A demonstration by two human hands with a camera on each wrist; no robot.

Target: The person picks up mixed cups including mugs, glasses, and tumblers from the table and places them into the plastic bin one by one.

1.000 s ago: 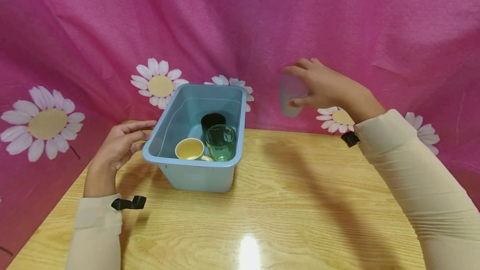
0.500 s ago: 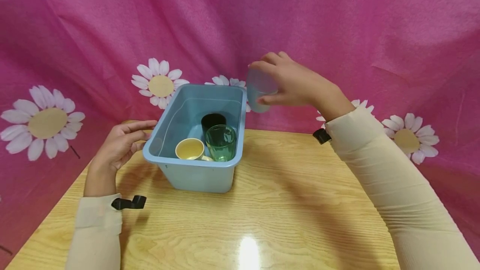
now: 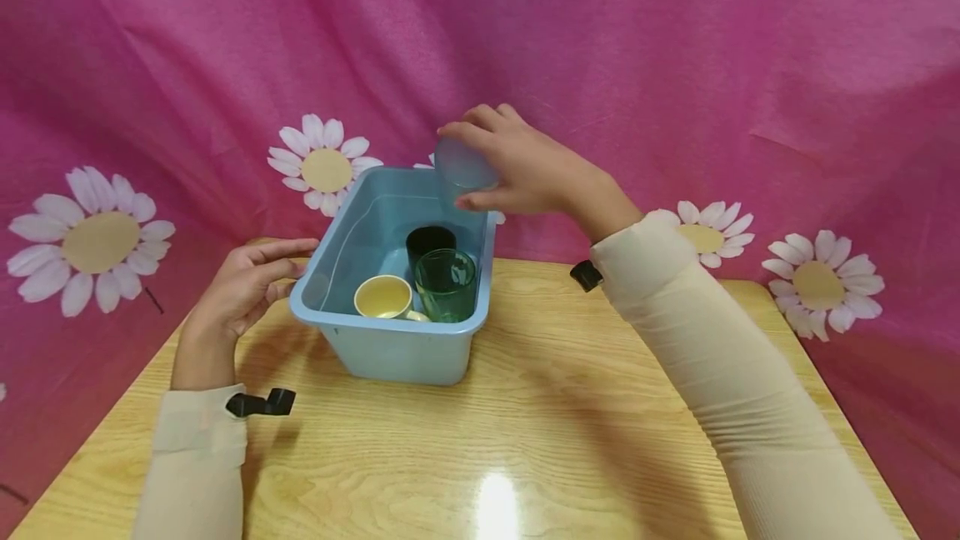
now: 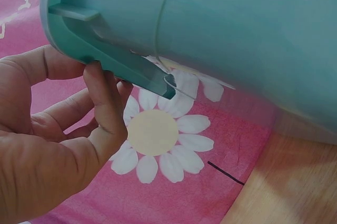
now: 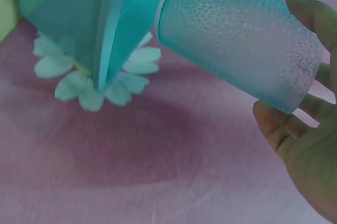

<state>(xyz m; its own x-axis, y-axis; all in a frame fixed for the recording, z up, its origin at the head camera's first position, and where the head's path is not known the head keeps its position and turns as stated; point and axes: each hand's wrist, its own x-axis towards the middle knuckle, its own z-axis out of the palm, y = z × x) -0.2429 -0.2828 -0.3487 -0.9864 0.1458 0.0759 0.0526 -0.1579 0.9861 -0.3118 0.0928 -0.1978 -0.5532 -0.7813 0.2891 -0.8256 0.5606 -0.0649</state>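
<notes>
My right hand (image 3: 525, 161) grips a translucent frosted tumbler (image 3: 461, 165) by its base end, fingers and thumb around it. The tumbler's pebbled wall (image 5: 237, 40) shows in the right wrist view, its mouth pointing toward the blue plastic bin (image 3: 397, 352). From the head, it overlaps the bin's back right corner. My left hand (image 3: 240, 286) touches the bin's left rim from outside, fingers fairly straight; the left wrist view shows its fingertips against the rim's lip (image 4: 121, 66). Inside the bin are a yellow mug (image 3: 382, 297), a green glass (image 3: 447, 282) and a black cup (image 3: 429, 242).
The bin stands on a wooden table (image 3: 420, 457) toward its back left. A pink cloth (image 3: 637, 40) with large white daisies hangs behind and at the sides. Light glares off the table's front.
My right hand has carried the tumbler leftward, from right of the bin to its back right corner. The left hand stays at the rim, and the bin's contents look unmoved.
</notes>
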